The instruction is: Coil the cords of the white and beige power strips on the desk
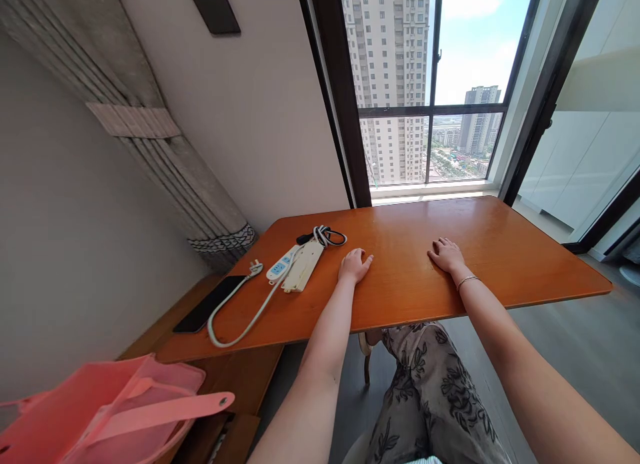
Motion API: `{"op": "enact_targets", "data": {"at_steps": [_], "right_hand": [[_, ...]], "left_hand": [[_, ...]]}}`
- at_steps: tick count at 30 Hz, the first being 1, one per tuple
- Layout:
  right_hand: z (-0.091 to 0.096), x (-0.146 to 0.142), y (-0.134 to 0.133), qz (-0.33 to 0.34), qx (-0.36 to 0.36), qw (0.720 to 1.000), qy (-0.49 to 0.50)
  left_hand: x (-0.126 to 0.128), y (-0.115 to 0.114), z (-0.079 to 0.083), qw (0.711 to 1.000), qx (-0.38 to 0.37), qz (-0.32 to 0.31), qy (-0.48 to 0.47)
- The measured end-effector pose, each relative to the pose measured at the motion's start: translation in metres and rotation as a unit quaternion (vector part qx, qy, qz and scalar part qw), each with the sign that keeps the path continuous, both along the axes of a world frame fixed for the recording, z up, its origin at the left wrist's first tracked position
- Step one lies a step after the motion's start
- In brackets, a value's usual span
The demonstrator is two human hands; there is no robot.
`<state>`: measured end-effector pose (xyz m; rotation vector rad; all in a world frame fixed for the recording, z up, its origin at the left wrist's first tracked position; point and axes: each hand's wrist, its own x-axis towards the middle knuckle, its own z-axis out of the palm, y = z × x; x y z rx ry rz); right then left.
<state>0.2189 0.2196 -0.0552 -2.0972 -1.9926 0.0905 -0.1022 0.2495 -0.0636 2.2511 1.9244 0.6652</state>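
My left hand [355,265] lies flat on the orange wooden table [500,251], fingers stretched out and holding nothing. Just left of it lie two power strips [297,264], one white with blue sockets and one cream, with a coiled black and white cable [327,236] behind them. A white cord with a plug [255,269] loops toward the table's near left edge. My right hand [447,254] rests palm down on the table further right, fingers apart, a thin bracelet on the wrist.
A black phone [209,304] lies at the table's left edge. A pink bag [100,411] sits at bottom left on a low wooden shelf. A grey curtain [150,137] hangs left. A large window is behind the table.
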Motion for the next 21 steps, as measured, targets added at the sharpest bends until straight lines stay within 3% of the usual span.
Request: {"op": "enact_targets", "data": {"at_steps": [21], "right_hand": [[-0.0005, 0.0007, 0.0, 0.001, 0.002, 1.0, 0.002]], "left_hand": [[0.0001, -0.0004, 0.0003, 1.0, -0.002, -0.001, -0.001]]}}
